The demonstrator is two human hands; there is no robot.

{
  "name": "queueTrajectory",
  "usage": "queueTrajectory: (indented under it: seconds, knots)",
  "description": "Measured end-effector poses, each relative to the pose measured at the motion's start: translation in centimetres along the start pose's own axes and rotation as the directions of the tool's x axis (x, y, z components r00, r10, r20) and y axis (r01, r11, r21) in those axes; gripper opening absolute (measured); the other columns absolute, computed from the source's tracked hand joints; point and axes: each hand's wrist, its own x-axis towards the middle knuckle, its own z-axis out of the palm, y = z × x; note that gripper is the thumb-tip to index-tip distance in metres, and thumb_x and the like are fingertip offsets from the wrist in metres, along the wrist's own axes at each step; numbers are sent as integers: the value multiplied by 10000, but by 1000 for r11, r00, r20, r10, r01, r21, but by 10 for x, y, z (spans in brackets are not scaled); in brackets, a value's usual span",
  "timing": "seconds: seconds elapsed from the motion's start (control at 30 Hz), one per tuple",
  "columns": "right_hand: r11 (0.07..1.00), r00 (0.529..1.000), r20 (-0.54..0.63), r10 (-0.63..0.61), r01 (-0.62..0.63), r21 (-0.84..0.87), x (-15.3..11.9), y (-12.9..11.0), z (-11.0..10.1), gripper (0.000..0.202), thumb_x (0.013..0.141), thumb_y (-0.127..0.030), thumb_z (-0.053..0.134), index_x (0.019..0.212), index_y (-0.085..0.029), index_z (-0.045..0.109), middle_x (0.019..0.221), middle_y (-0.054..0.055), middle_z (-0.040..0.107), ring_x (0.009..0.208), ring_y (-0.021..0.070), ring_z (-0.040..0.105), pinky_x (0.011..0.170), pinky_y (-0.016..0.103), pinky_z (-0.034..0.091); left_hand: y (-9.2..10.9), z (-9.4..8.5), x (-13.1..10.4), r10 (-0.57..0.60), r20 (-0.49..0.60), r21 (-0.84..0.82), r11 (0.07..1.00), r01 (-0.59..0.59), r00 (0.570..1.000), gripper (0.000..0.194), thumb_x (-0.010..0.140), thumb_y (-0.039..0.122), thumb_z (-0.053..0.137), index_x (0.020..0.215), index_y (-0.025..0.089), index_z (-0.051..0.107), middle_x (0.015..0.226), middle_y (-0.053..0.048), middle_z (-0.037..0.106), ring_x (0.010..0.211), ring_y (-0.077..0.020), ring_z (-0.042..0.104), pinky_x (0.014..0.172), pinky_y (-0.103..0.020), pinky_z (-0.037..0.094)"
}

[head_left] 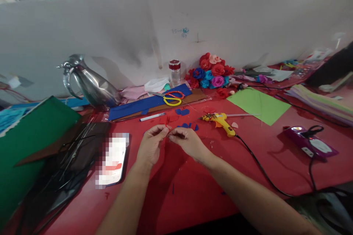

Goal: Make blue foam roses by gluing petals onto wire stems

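My left hand [152, 144] is closed in a pinch above the red table, thumb against the fingers. A small red piece [166, 120], perhaps cut paper or felt, shows at its fingertips. My right hand [189, 142] is also pinched, its fingertips almost meeting the left ones; what they hold is too small to make out. Just beyond the hands lie blue cut pieces [182, 112] and flat red pieces [173, 118]. A yellow glue gun [224, 122] rests to the right, its nozzle pointing left. Behind the pieces, scissors [172, 101] with yellow and red handles lie on blue material.
A white pen [152, 117] and a phone [114, 161] lie left. Farther back stand a steel jug [92, 85], a red-lidded jar [175, 73] and handmade flowers [211, 71]. At right are a green sheet [259, 104] and a purple power strip [310, 143] with cords.
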Motion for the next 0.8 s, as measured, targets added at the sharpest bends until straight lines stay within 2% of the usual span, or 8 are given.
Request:
queueTrajectory:
  seconds: [0.2,0.43,0.57,0.67,0.8]
  knots:
    - [1000,1000,-27,8,-9,-8,0,-2,0,83,757,-234,601,739,-191,670,729,-4,660,711,146,579,728,280,452,2,2,-1,-50,34,-53,997,52,998,300,526,378,859,686,153,743,725,-45,706,671,-121,586,631,-229,443]
    - [1000,1000,7,28,-28,10,-1,0,1,77,757,-209,587,717,-193,651,714,-7,646,710,144,574,729,279,450,2,3,-1,-57,27,-63,996,59,998,284,450,298,895,605,151,709,637,-3,659,622,-89,552,609,-197,431]
    - [999,999,-15,29,-29,30,-1,-1,1,86,779,-213,570,745,-201,648,707,-12,629,707,139,576,739,281,452,1,2,0,-52,10,-97,994,53,999,264,514,286,866,685,159,710,678,4,644,620,-92,542,605,-210,434]
    - [998,998,-45,47,-45,40,-1,-3,0,70,774,-205,577,760,-203,645,694,-14,630,699,137,582,730,278,454,1,-2,2,-30,-23,-119,993,27,999,210,557,225,832,669,168,664,671,22,605,606,-88,521,587,-207,422]
    - [997,997,-48,53,-51,59,-1,-4,-1,75,776,-205,575,747,-200,644,682,-14,626,683,132,577,714,274,453,0,-6,4,-90,13,-169,981,91,996,174,633,223,760,623,179,593,625,23,555,577,-104,500,587,-236,434]
